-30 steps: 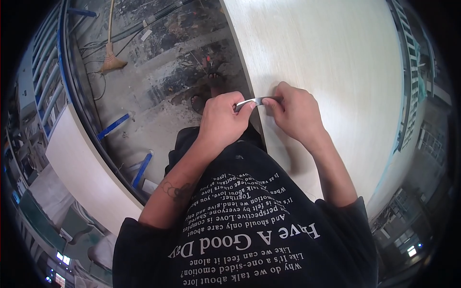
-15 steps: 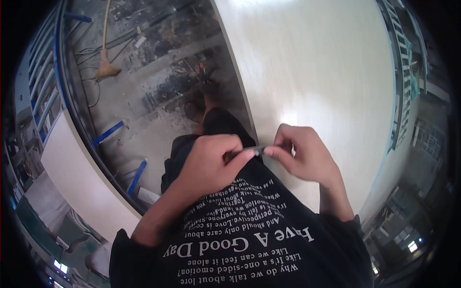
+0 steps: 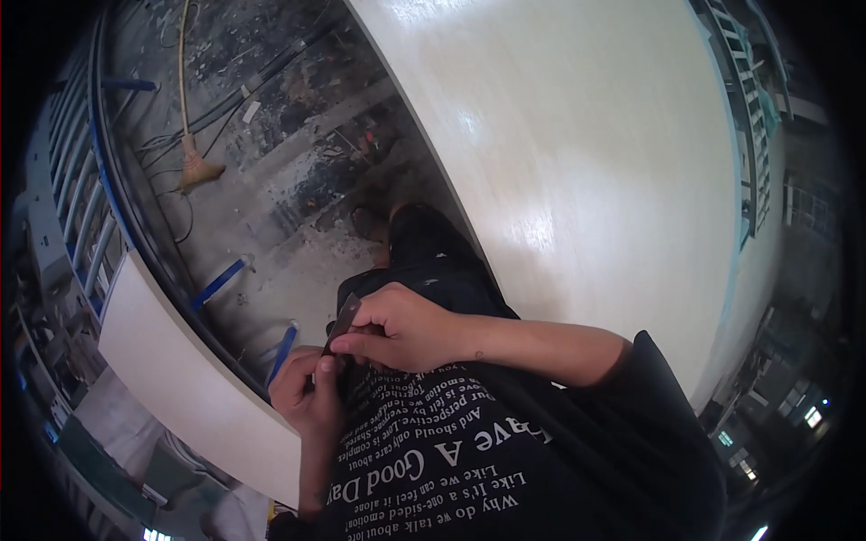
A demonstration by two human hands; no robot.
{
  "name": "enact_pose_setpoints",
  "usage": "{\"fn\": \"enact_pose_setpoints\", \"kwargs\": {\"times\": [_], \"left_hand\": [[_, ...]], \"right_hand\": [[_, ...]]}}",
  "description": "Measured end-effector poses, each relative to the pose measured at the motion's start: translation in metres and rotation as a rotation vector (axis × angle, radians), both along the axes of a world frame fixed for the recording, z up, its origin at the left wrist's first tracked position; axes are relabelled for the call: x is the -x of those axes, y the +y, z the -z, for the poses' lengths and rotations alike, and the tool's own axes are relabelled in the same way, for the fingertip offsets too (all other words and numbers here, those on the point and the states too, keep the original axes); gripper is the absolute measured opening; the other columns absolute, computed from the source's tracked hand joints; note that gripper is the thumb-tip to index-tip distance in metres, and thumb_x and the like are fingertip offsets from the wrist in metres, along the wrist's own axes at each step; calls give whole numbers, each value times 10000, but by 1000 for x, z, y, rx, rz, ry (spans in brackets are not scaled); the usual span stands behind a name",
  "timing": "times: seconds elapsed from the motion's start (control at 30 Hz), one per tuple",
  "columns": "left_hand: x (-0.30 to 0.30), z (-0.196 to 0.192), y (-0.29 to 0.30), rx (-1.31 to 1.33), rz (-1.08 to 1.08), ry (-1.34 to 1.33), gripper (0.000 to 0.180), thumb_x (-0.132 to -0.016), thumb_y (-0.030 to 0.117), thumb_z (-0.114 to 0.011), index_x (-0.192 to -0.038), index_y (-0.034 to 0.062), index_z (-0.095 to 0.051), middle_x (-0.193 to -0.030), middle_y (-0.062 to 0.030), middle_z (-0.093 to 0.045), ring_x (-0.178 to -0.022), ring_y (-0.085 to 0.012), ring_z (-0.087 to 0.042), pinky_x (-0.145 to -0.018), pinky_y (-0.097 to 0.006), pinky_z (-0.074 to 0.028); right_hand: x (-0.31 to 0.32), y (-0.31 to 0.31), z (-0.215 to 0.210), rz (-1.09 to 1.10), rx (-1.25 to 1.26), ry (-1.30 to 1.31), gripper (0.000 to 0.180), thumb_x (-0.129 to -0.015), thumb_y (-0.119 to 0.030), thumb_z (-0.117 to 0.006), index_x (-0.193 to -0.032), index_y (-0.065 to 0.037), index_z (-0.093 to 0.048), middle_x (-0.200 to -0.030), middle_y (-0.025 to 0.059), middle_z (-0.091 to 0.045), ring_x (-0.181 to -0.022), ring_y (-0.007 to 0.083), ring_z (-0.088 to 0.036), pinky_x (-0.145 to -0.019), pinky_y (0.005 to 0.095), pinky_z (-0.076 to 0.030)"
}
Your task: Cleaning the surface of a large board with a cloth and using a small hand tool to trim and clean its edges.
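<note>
A narrow dark flat strip (image 3: 346, 316) with a small hole near its upper end slants between my hands, close to my shirt. My right hand (image 3: 406, 329) pinches it between thumb and fingers, and the strip's upper end sticks out past the fingertips. Just below, my left hand (image 3: 305, 389) is closed at the strip's lower end, its thumb against it. The fingers cover that end, so its shape is hidden. What kind of tool or part the strip is, I cannot make out.
To my right lies a big, pale, glossy panel (image 3: 577, 198). A pale curved board (image 3: 180, 361) is on the left, beside a dark rail with blue brackets (image 3: 219, 283). On the stained floor, cables lead to a yellowish power strip (image 3: 198, 169). Racks (image 3: 81, 207) stand farther left.
Both hands have moved left and down toward my body with the dark strip. My right forearm now crosses in front of my shirt, and the strip has turned steeper.
</note>
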State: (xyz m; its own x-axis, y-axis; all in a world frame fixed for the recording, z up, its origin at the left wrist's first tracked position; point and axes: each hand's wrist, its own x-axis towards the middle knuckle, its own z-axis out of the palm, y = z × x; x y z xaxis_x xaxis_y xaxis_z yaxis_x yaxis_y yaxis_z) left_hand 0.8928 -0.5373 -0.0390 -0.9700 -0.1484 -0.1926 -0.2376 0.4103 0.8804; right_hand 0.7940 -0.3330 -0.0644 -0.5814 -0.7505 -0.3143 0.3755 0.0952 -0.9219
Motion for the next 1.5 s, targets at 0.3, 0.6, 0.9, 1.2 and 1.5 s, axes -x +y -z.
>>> {"fn": "enact_pose_setpoints", "kwargs": {"times": [0.3, 0.6, 0.9, 1.2, 1.5], "left_hand": [[26, -1, 26, -257, -423, 2, 191, -1088, 104, -609, -972, -40, -655, -880, -98, -669, -763, -148, -627, -716, -291, -520], [138, 38, 107, -76, 85, -58, 246, -1037, 202, -711, -891, 6, -731, -705, 12, -661, -651, -44, -569, -598, -235, -441], [217, 83, 126, 8, 106, -40, 394, -963, 358, -775, -778, 16, -713, -583, 28, -554, -532, -61, -463, -514, -289, -372], [209, 92, 131, 76, 71, 13, 384, -941, 341, -786, -740, 22, -713, -548, 21, -544, -516, -70, -449, -505, -306, -371], [204, 95, 129, 68, 73, -14, 393, -943, 343, -782, -742, 17, -695, -560, 16, -543, -523, -84, -456, -509, -319, -380]], "right_hand": [[-12, 41, 45, 31, -267, 617, 538, -867, -14, -603, -1401, 50, -605, -1322, 243, -687, -1261, 406, -630, -1107, 469, -504], [100, 128, 23, 499, -139, 372, 305, -1050, -204, -665, -1292, -21, -703, -994, 26, -722, -863, 83, -653, -718, 247, -505], [168, 134, 9, 312, -800, 763, 273, -880, -272, -759, -856, 0, -768, -858, 240, -745, -818, 410, -730, -781, 482, -585], [151, 124, 16, 309, -954, 845, 257, -909, -269, -718, -851, -19, -726, -847, 239, -737, -847, 432, -723, -777, 527, -572], [143, 121, 15, 317, -984, 844, 260, -912, -277, -725, -853, -23, -711, -835, 233, -733, -833, 436, -718, -762, 532, -569]]}}
